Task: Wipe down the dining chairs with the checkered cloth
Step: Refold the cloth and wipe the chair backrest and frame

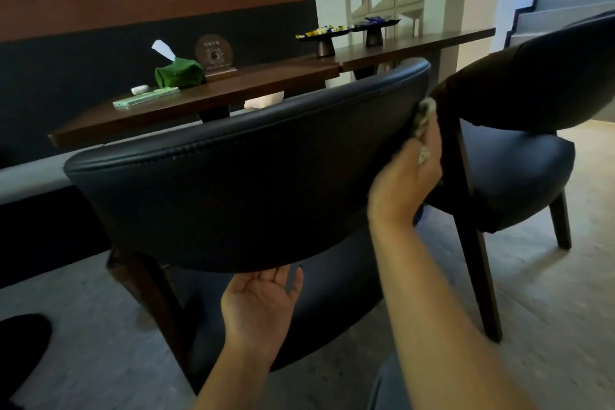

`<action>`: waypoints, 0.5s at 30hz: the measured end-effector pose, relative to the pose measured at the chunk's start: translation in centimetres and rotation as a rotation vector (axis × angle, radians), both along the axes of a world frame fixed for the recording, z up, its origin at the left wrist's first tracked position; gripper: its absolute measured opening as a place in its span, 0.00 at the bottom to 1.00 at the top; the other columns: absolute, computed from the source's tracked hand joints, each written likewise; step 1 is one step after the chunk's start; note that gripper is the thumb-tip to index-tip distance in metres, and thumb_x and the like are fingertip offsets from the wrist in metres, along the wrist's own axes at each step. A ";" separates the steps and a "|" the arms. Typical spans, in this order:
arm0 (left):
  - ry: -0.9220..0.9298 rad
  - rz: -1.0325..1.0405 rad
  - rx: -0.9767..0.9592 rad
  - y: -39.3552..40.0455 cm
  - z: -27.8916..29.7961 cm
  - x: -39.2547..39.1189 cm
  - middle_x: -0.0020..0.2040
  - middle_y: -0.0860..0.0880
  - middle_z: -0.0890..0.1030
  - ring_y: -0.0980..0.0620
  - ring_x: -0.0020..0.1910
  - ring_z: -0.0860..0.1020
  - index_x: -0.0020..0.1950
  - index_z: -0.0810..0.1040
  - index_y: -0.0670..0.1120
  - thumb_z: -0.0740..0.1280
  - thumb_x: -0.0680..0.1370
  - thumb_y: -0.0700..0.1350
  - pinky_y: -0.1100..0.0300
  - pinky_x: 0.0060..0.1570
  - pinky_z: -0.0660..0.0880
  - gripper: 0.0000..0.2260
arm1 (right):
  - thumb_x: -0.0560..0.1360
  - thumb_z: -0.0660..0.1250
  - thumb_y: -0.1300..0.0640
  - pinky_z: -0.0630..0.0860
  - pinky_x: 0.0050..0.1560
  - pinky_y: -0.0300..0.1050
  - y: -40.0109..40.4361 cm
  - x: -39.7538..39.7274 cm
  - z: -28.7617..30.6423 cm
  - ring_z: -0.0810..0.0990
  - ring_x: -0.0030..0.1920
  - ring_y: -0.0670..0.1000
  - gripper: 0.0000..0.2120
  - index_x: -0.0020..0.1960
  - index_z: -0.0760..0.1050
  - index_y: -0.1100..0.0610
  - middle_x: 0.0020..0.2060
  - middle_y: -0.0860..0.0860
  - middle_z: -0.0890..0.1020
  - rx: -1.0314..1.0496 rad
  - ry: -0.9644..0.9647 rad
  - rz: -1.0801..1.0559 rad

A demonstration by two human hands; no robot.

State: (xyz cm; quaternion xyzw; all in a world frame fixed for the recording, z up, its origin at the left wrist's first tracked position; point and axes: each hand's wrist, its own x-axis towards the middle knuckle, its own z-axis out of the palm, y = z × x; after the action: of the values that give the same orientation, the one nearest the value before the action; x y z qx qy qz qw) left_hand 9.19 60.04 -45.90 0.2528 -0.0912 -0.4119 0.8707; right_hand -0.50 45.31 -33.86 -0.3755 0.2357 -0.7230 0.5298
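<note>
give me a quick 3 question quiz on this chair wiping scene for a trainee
1. True or false: the right hand holds the cloth against the right end of the near chair's backrest.
2. The left hand is: A) gripping a chair leg B) open, palm up, under the backrest's lower edge C) on the table.
3. Fill in: the green tissue holder sits on the ____.

Key: 1 true; 2 B; 3 table.

Single head-worn view, looking forward and down, close behind a chair backrest (246, 176), edges seemingly wide-angle-bent
</note>
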 end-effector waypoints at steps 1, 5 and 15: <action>-0.010 0.024 0.035 0.0 0.1 -0.1 0.60 0.50 0.82 0.50 0.61 0.80 0.49 0.86 0.51 0.56 0.76 0.46 0.45 0.62 0.68 0.17 | 0.79 0.52 0.59 0.69 0.67 0.43 1.0 0.4 -0.5 0.70 0.68 0.50 0.23 0.73 0.64 0.61 0.70 0.57 0.71 -0.059 0.012 -0.050; 0.015 0.087 0.104 0.0 0.6 -0.4 0.43 0.46 0.85 0.51 0.43 0.84 0.44 0.84 0.45 0.53 0.80 0.45 0.53 0.48 0.76 0.19 | 0.76 0.53 0.67 0.57 0.75 0.58 7.8 2.9 -2.7 0.53 0.77 0.60 0.28 0.75 0.53 0.67 0.75 0.64 0.56 -0.357 0.171 -0.255; -0.022 0.031 0.052 0.2 0.9 -0.2 0.46 0.46 0.86 0.50 0.46 0.85 0.40 0.86 0.45 0.63 0.71 0.43 0.49 0.50 0.76 0.11 | 0.78 0.53 0.69 0.60 0.73 0.58 6.8 -0.4 -2.3 0.57 0.75 0.64 0.23 0.72 0.57 0.72 0.72 0.69 0.59 -0.643 0.187 -0.301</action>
State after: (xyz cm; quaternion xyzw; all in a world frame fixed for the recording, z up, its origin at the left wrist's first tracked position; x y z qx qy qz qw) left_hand 8.99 60.23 -45.03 0.2811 -0.0861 -0.3979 0.8691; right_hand -0.93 52.07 -36.16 -0.5485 0.0967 -0.7925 0.2485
